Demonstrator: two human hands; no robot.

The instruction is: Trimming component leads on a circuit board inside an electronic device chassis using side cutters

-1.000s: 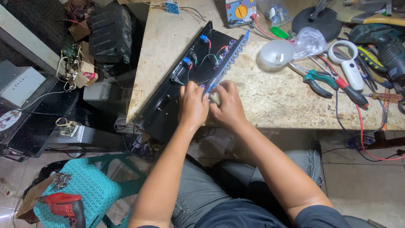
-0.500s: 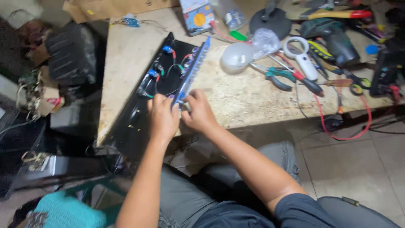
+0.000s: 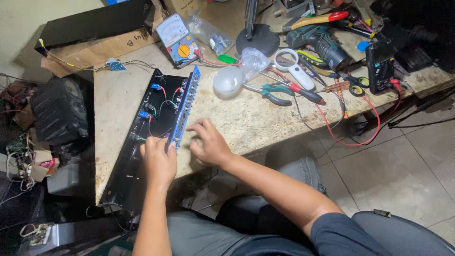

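So, both hands on the black chassis [image 3: 137, 156] at the bench [image 3: 246, 118] edge.
Left hand [image 3: 159, 161] pinches the blue panel [image 3: 185, 111]; right hand [image 3: 208, 144] hovers at 3 o'clock, grip loose, empty.

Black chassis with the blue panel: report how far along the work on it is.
Done: the black chassis lies open on the bench, wired parts showing inside. In hand: left hand rests at the blue panel, right hand hovers beside it. Left: the pliers and multimeter lie unused nearby.
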